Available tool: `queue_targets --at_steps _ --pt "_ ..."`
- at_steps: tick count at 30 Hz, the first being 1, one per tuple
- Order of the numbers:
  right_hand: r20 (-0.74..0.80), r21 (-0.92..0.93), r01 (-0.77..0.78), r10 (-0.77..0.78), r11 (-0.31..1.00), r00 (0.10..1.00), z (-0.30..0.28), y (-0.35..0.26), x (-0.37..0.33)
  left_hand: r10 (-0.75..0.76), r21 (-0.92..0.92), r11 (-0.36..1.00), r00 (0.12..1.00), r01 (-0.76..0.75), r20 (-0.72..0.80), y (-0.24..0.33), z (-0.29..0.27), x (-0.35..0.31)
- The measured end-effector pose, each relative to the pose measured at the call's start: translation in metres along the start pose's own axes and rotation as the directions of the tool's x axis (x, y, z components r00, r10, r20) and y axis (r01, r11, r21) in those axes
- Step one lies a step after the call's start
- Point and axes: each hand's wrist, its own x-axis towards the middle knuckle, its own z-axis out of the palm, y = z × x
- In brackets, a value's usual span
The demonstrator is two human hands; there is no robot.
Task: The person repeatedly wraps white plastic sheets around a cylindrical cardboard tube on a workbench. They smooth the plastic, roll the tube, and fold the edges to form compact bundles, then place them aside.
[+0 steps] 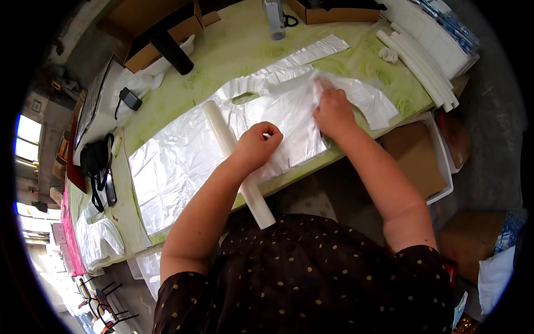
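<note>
White, shiny plastic bags [178, 172] with handle-like strips lie flat and overlapping across the table. Over them slants a white tube [219, 127], passing beneath my left forearm and jutting past the table's near edge. My left hand [257, 146] is closed just right of the tube, low over the plastic; whatever its curled fingers may hold is hidden. Farther right, my right hand [335, 113] is closed on a bunched, lifted part of a plastic bag [303, 83], slightly blurred there.
Several white tubes [417, 67] lie at the table's right edge. A black cylinder [171, 53], cardboard box [194, 25] and clear bottle [274, 19] stand along the far side. At left are a black bag [95, 161] and a small black device [130, 99]. Below right sits a white bin [442, 192].
</note>
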Motion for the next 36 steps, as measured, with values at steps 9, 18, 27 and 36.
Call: queue_targets --at_steps 9,18,27,36 --pt "-0.245 0.327 0.387 -0.318 0.862 0.916 -0.039 -0.017 -0.014 0.002 -0.614 0.787 0.994 0.064 0.106 0.065 0.02 0.019" --pt "-0.213 0.532 0.292 -0.207 0.795 0.955 -0.024 0.008 -0.043 -0.045 -0.787 0.612 0.989 -0.081 -0.138 0.024 -0.059 -0.035" --pt "-0.218 0.407 0.346 -0.278 0.846 0.936 -0.013 -0.016 -0.051 -0.552 -0.583 0.787 0.652 0.202 -0.519 -0.149 -0.219 -0.186" --pt "-0.171 0.342 0.551 -0.526 0.761 0.833 0.013 -0.101 -0.018 0.187 0.028 0.972 0.705 -0.232 -0.684 -0.133 -0.115 -0.1"
